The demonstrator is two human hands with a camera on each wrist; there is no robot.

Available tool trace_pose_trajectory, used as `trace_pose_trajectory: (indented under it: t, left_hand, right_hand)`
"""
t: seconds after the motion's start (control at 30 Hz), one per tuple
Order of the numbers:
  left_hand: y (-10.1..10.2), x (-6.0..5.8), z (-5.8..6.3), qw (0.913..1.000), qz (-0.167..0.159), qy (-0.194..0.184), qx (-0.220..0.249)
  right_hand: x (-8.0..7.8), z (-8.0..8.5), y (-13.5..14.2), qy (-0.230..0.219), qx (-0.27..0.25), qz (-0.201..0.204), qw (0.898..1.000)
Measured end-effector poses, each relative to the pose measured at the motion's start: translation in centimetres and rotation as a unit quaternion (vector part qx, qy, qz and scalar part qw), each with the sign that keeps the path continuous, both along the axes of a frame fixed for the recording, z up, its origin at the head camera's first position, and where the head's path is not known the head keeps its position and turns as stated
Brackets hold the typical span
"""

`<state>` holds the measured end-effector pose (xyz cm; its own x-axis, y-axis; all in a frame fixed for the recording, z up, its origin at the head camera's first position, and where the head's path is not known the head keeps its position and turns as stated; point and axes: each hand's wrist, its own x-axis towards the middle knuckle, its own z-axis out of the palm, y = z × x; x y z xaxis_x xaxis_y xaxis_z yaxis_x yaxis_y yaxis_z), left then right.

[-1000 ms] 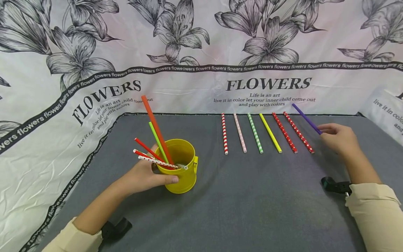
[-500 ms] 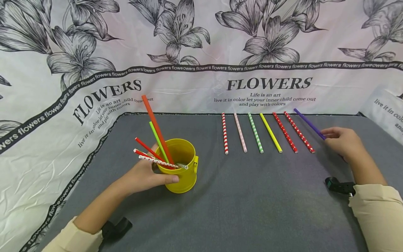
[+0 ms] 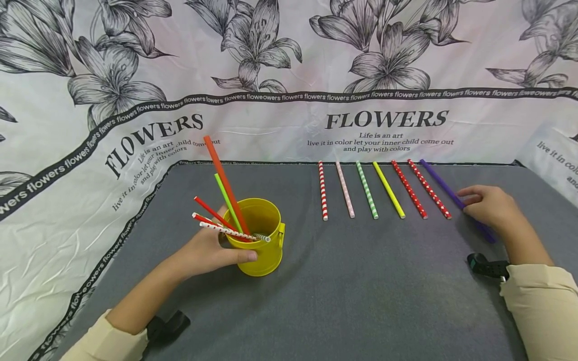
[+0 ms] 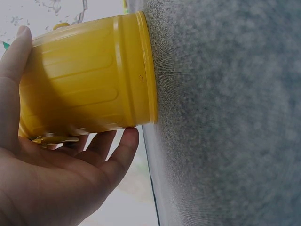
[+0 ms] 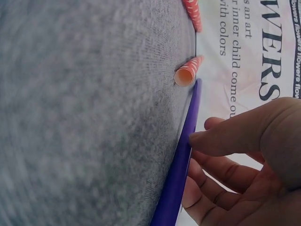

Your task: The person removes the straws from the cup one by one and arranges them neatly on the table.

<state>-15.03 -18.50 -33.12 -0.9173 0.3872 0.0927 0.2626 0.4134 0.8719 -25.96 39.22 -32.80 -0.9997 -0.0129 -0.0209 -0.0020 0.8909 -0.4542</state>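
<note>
My left hand (image 3: pixel 203 255) grips a small yellow metal bucket (image 3: pixel 266 260) that stands on the grey cloth. In the left wrist view the thumb and fingers wrap around the bucket (image 4: pixel 89 75). Leaning out of the bucket's left side are several paper straws, among them an orange straw (image 3: pixel 223 180) and a green straw (image 3: pixel 227 198). At the right, a purple straw (image 3: pixel 440 180) lies slantwise on the cloth, and my right hand (image 3: pixel 492 206) pinches it near its middle. The right wrist view has the thumb against the purple straw (image 5: pixel 181 165), fingers on the far side.
A row of straws lies left of the purple one: red-striped (image 3: pixel 322 193), pink (image 3: pixel 345 190), green-striped (image 3: pixel 367 190), yellow (image 3: pixel 388 190) and two red dotted ones, the nearer a red dotted straw (image 3: pixel 429 189). Behind the table (image 3: pixel 361 291) hangs a white flower-printed cloth (image 3: pixel 271 120).
My right hand has brought the purple straw down and slightly right, so it now lies along the cloth beside the row. The left hand and bucket stay in place.
</note>
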Motion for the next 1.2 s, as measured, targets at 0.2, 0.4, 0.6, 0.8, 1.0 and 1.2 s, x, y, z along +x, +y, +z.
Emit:
trace_pose_trajectory:
  t: [0.2,0.4,0.6,0.8,1.0,1.2]
  left_hand:
    - [0.1,-0.1,0.0,0.9999,-0.007,0.005,0.012]
    - [0.1,-0.1,-0.1,0.9998,-0.007,0.007,0.017]
    - [0.0,-0.2,-0.2,0.9996,-0.012,0.012,0.021]
    - [0.0,-0.2,-0.2,0.9998,-0.01,0.011,0.015]
    - [0.0,-0.2,-0.1,0.9999,-0.008,0.008,0.009]
    - [0.1,-0.3,-0.1,0.9999,-0.006,0.001,0.015]
  right_hand:
    - [0.3,0.1,-0.4,0.011,-0.005,-0.011,1.0]
    - [0.2,0.1,-0.7,0.023,-0.005,-0.021,1.0]
    - [0.2,0.3,-0.9,0.026,-0.005,-0.019,0.999]
    - [0.2,0.6,-1.6,0.035,-0.011,-0.018,0.999]
    - [0.0,1.6,-3.1,0.048,-0.018,0.009,0.999]
    - [0.4,3.5,-7.2,0.053,-0.062,0.051,0.995]
